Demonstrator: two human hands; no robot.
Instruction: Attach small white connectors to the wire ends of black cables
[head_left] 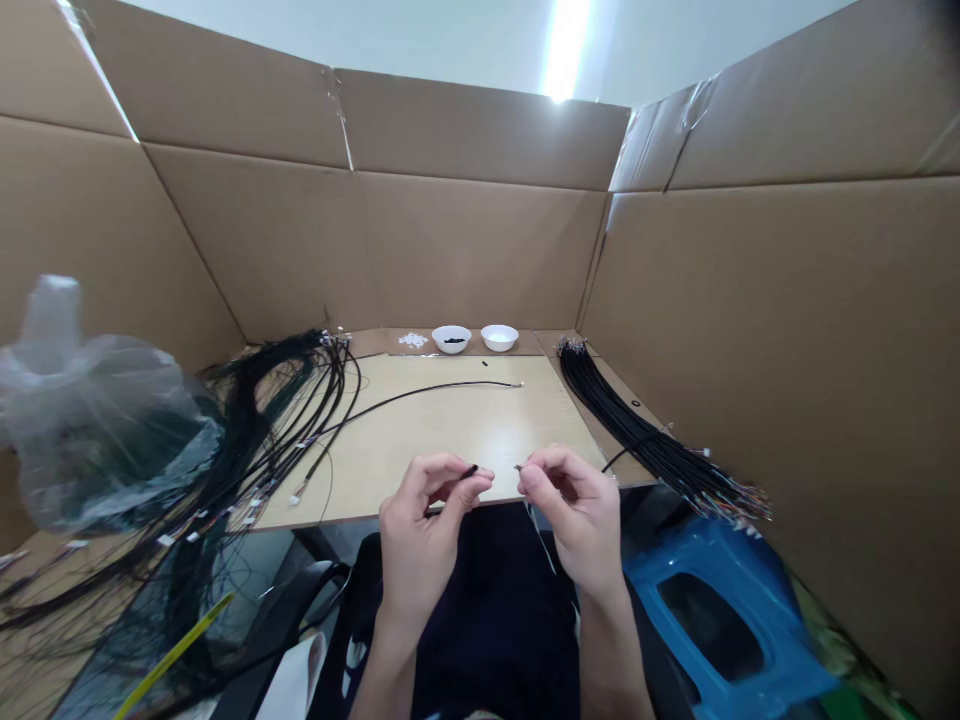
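My left hand (431, 520) is over the table's front edge, its thumb and fingers pinching a small black piece (469, 471). To its right, my right hand (574, 510) pinches the end of a black cable; a tiny tip (518, 467) shows at its fingertips, and the cable runs out behind the hand toward the bundle on the right. The two hands are apart, fingertips facing each other. Farther back, a single black cable (420, 393) lies across the table (450, 430). A small black piece (484, 364) rests near the back.
Two white bowls (451, 346) (499, 344) stand at the back, one with black pieces, beside small white parts (412, 340). Cable bundles lie left (255, 410) and right (630, 415). A plastic bag (97, 430) is at left, a blue stool (735, 630) at lower right. Cardboard walls (480, 240) surround the table.
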